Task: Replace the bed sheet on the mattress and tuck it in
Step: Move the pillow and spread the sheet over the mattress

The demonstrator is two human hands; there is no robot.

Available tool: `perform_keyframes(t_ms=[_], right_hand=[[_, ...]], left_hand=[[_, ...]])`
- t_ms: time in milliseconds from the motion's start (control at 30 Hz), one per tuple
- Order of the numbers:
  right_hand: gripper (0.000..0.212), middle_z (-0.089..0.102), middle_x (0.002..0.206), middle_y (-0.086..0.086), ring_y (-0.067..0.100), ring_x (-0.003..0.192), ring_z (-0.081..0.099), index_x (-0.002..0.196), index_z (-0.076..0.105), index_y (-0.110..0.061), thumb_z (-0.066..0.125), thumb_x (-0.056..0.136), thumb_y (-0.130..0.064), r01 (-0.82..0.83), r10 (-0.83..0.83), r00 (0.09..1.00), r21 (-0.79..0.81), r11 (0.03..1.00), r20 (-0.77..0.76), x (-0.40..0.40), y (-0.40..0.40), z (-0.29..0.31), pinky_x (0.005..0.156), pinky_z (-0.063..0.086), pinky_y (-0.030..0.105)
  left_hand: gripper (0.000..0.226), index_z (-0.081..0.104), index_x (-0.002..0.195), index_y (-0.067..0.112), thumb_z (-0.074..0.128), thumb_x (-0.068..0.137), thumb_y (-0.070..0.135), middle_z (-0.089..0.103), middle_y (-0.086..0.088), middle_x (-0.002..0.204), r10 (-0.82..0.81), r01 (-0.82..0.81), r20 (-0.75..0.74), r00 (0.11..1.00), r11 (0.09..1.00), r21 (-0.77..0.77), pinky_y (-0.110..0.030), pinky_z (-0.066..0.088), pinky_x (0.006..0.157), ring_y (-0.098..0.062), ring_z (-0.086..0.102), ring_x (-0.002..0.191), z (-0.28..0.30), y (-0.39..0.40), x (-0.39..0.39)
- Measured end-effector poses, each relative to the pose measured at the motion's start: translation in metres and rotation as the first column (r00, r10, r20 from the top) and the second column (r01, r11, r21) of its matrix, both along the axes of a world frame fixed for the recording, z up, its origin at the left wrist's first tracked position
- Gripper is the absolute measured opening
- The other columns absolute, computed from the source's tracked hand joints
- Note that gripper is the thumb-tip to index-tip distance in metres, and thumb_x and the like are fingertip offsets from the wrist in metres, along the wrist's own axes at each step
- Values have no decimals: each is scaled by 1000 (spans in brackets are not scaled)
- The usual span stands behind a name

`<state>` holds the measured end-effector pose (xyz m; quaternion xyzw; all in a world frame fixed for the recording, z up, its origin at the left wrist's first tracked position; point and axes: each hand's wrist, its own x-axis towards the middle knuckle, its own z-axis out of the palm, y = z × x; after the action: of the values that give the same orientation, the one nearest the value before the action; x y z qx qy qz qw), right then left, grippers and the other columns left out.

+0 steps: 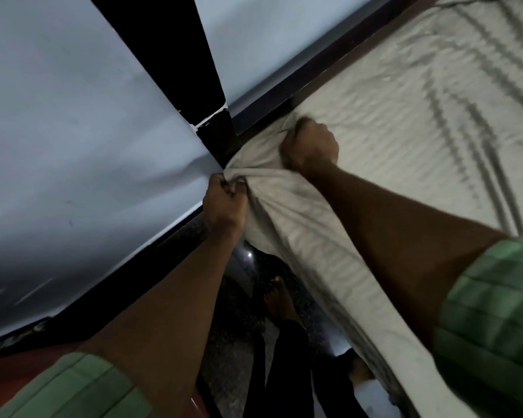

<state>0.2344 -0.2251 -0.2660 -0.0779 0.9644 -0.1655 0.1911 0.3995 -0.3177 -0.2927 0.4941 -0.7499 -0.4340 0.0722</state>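
A pale, faintly striped bed sheet (399, 122) covers the mattress on the right side of the view. Its corner is bunched up by the dark bed frame (323, 70) where two walls meet. My left hand (224, 203) grips the gathered corner of the sheet from the side of the mattress. My right hand (310, 146) is a fist on top of the mattress corner, its fingers curled into the sheet's fabric. The sheet hangs loose down the near side of the mattress (329, 267).
Pale blue walls (73, 131) with a black vertical strip (175, 55) close in on the left and behind the bed. A narrow strip of dark floor (242, 342) with my bare foot (280, 300) runs between wall and bed.
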Motion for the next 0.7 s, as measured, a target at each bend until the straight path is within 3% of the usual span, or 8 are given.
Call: perform_keyframes(t_ms=[67,133,200,267,333,433,567,700], right_hand=[[40,67,121,16,37,111,64,120,64,-10,49,96,-38,-24,23,1000,-49,999,-10,-17,-3,5,90,52,43],[37,69,108,10,31,99,66,110,67,-13,43,94,-36,184,-199,979,-252,950,-37,-31,-1,11,90,56,43],[24,69,94,4,26,88,65,95,63,-19,41,93,-29,402,-436,900,-431,808,20,-49,9,3,89,57,47],[16,70,92,4,28,89,67,91,63,-24,48,86,-25,368,-402,915,-478,798,33,-53,18,-9,86,57,53],[22,69,95,4,27,91,67,98,61,-25,61,80,-38,247,-281,960,-433,867,-15,-37,20,-4,84,58,52],[61,67,107,9,30,98,64,113,55,-16,57,84,-70,96,-104,991,-84,992,-86,6,25,2,81,55,45],[33,70,108,17,40,98,67,118,55,-13,38,104,-38,-151,158,975,62,987,-153,21,21,-19,76,47,42],[37,69,98,12,35,87,65,109,59,-14,31,104,-37,-4,-16,976,-92,996,-218,20,15,-18,77,55,47]], left_hand=[[19,63,106,6,64,96,22,59,3,85,-25,24,-12,1000,999,-27,-23,33,67,-16,50,78,1,1,1],[20,66,112,9,64,93,16,63,5,91,-18,18,-40,999,1000,-6,-17,37,69,-12,54,78,0,0,2],[24,66,115,11,66,91,12,65,6,90,-48,50,-65,997,998,32,-15,42,70,-5,58,74,-4,-2,4],[28,64,117,12,69,90,12,64,12,87,-65,69,-67,996,995,65,-10,44,70,7,59,71,-10,-4,6],[29,63,119,14,70,91,15,63,14,85,-69,74,-64,996,994,78,-13,46,73,13,59,72,-15,-5,8],[29,61,119,18,69,92,22,63,15,85,-63,64,-23,998,996,65,-27,49,77,2,61,75,-19,-5,8],[22,62,110,17,62,95,32,67,-1,97,-52,46,157,986,998,40,-36,49,81,-31,63,97,-14,-5,-2],[24,68,115,10,59,96,19,70,-12,115,69,-95,175,982,985,145,-33,49,87,-32,64,108,-18,-8,-15]])
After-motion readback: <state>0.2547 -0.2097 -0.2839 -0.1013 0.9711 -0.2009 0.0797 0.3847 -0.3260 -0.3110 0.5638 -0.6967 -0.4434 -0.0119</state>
